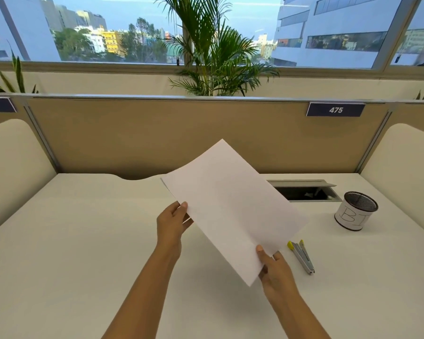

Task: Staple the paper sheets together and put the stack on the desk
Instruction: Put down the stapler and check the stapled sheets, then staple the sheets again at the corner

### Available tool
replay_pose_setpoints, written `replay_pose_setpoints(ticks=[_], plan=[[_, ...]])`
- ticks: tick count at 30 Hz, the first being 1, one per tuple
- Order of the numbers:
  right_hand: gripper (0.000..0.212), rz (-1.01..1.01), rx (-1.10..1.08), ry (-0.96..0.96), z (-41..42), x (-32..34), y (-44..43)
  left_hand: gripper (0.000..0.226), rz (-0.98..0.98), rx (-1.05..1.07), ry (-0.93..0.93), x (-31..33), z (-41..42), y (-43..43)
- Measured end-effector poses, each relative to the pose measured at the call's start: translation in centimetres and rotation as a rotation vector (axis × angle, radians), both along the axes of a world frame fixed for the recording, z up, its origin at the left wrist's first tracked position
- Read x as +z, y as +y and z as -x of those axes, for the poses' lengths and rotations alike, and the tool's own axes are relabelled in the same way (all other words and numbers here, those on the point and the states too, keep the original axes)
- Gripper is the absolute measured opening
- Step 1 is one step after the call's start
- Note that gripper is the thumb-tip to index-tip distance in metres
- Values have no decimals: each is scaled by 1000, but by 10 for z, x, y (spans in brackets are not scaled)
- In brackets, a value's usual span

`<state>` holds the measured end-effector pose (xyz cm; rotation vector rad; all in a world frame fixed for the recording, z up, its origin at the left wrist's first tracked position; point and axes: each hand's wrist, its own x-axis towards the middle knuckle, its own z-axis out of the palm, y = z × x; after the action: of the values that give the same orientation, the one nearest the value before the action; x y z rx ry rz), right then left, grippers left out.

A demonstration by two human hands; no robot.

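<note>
Nearest, two bare forearms reach out over the white desk. The right hand pinches the near corner of the paper sheets, thumb on top and fingers curled underneath. The left hand grips the sheets' left edge, thumb tip on the top face. Between them the sheets are held above the desk, tilted, with one corner pointing far toward the partition.

Just right of the right hand a stapler with yellow ends lies flat on the desk. Farther right stands a mesh cup wrapped in a lettered label, with an open cable hatch left of it. Beyond are the number plate, a palm and the window.
</note>
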<state>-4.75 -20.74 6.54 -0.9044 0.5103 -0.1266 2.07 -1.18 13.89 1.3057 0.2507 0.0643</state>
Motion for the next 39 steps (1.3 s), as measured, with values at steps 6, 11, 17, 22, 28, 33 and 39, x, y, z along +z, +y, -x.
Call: replay_pose_setpoints(ticks=[6, 11, 17, 22, 28, 33, 39], plan=[[23, -108, 58, 4, 6, -7, 15, 25, -79, 175, 0, 7, -3, -6], [68, -24, 15, -59, 5, -2, -6, 22, -104, 183, -26, 14, -6, 7], [48, 285, 171, -146, -7, 40, -57, 18, -132, 74, -70, 27, -12, 25], [30, 562, 358, -152, -24, 68, -63, 15, -210, -47, -94, 32, -15, 25], [21, 577, 228, -144, -43, 73, -54, 20, -238, -106, -87, 31, -20, 18], [18, 579, 187, -151, -49, 70, -50, 15, -195, -54, -103, 31, -27, 12], [17, 608, 229, -179, -56, 66, -48, 25, -201, 65, -120, 31, -36, 5]])
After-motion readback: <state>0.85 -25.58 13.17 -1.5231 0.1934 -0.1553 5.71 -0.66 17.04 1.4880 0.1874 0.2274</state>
